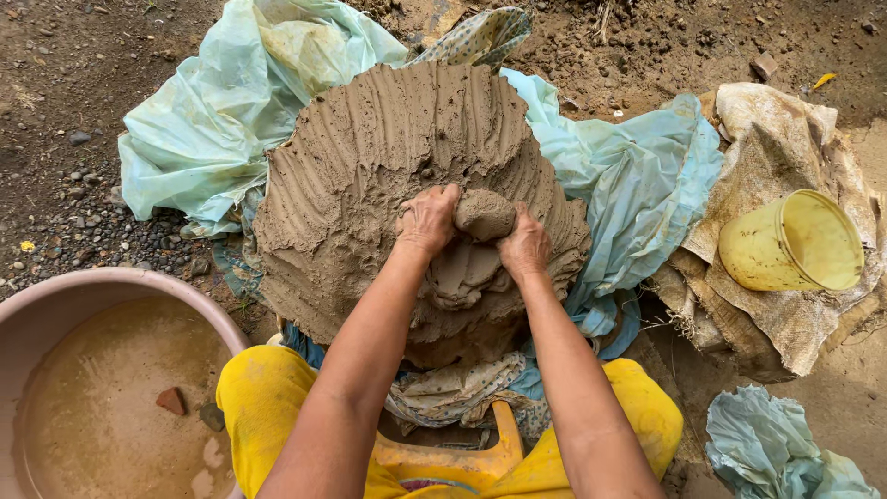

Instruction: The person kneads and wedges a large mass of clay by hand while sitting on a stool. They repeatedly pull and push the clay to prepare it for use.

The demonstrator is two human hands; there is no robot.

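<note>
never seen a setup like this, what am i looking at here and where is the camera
There is no machine here: a person works with two bare hands, and the one picture comes from a camera worn on their head, looking down. The big grey ridged mound is wet clay, resting on pale green plastic sheeting spread over bare earth. The left hand and the right hand press together around a small lump of clay taken from the mound. At the lower left is a basin of muddy water. At the right a yellow plastic cup lies tipped on a dirty sack. The yellow cloth at the bottom covers the person's knees.
</note>
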